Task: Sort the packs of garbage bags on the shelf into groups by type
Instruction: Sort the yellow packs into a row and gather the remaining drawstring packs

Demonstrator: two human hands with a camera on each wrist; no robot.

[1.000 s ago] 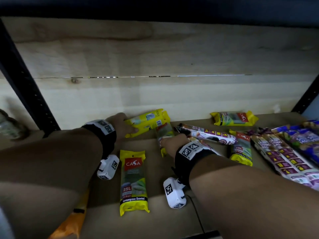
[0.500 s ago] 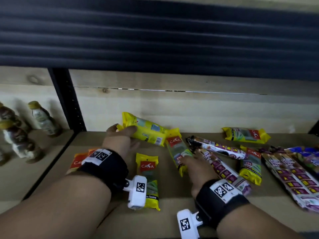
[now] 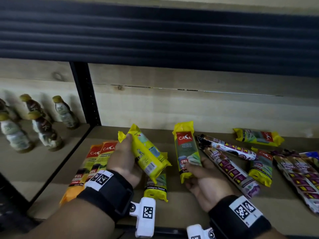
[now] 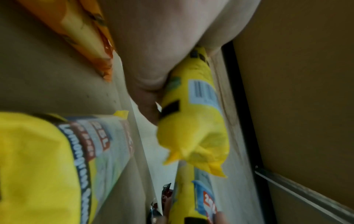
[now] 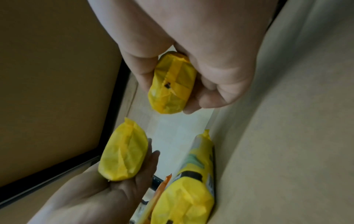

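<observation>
The head view looks down and forward over the shelf from close by. Each wrist view sits just above that shelf, facing its back; all share the lifted yellow packs.

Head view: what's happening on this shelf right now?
A person is sorting garbage-bag packs on a wooden shelf. The left hand grips one yellow pack, back side up, and the right hand holds another yellow 25L pack, both lifted off the board. Two orange 60L packs lie together at the left, draw-string packs and more yellow ones are scattered to the right, so sorting is unfinished.
</observation>
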